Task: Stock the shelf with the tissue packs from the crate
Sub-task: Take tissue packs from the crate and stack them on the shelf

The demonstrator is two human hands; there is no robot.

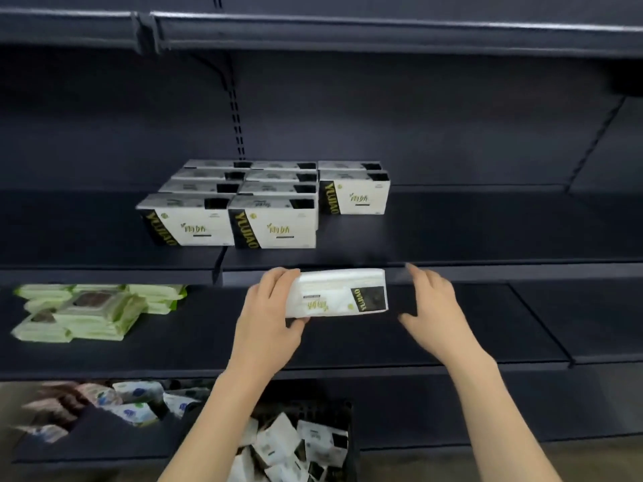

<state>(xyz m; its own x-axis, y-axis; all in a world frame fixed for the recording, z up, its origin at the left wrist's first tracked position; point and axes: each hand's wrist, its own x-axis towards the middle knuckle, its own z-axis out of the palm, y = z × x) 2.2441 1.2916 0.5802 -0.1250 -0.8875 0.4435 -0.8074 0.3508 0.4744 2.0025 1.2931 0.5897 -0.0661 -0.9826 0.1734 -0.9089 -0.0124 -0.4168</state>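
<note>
So far ten packs (275, 222) stand on the shelf (452, 238), our left hand (269, 307) grips another pack (335, 293), our right hand (431, 300) hovers spread, and the crate (348, 408) holds more.

A dark shelf unit is seen, its boards running the full width of the view. On the middle shelf (452, 231), white tissue packs (275, 224) with black ends are stood in rows: two long rows at ten and eleven o'clock, and a shorter row (353, 196) at twelve o'clock, set further back. On the shelf below (417, 346), pale green packs (87, 313) are heaped at nine o'clock. On the lowest board, printed packs (135, 401) are lying at seven o'clock. A black crate (344, 412) of white packs is placed at six o'clock.
</note>
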